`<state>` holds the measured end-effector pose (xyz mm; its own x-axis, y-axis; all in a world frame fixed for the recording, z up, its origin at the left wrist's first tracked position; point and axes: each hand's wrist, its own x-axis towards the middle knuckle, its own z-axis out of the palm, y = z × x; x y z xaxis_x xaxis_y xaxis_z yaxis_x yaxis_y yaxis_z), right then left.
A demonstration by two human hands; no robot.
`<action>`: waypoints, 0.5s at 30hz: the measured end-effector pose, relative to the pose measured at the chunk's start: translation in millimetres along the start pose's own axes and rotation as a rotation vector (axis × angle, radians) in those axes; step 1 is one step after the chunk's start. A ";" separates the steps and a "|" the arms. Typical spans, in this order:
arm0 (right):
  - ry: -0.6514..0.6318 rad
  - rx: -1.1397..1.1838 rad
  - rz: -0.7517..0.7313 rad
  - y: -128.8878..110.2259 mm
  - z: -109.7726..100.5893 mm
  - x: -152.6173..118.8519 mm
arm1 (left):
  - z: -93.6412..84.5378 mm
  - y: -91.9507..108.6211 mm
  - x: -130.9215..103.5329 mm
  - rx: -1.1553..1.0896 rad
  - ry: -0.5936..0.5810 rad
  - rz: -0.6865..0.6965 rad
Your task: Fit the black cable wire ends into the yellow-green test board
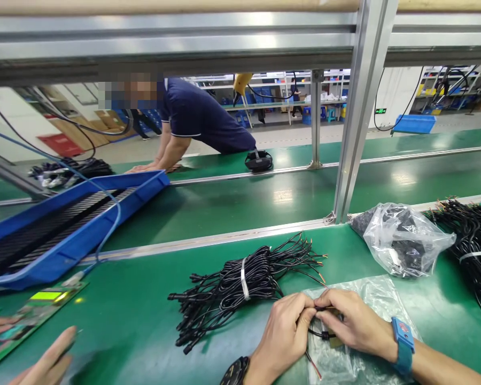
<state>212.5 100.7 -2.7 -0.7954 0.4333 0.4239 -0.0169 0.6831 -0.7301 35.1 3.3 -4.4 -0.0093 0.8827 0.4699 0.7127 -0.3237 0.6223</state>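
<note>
My left hand (pixel 282 331), with a black watch at its wrist, is closed in a pinch on a thin black cable (pixel 315 332). Fingertip to fingertip with it, my right hand (pixel 355 321) pinches the same cable and wears a blue wrist strap (pixel 403 339). A small black connector piece (pixel 325 336) hangs on the cable below my fingers, and bare reddish wire ends show lower down. Under my hands lies a clear plastic bag (pixel 379 299). Just beyond my left hand rests a bundle of black cables (pixel 244 278) tied with a white band.
A bag of black parts (pixel 404 240) and another cable bundle (pixel 476 251) lie at the right. At the left are a long blue tray (pixel 140 195), a green circuit board (pixel 32 321) and another person's hands (pixel 48 363). A metal post (pixel 358 107) stands ahead; beyond it a person leans over.
</note>
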 end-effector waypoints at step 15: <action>0.009 0.016 0.014 0.6 1.0 -0.8 | 0.7 -1.4 0.2 0.071 0.062 0.090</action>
<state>212.5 100.1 -4.0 -0.7903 0.4477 0.4184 -0.0156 0.6679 -0.7441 34.6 4.1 -5.6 0.0156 0.8277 0.5610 0.7606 -0.3740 0.5306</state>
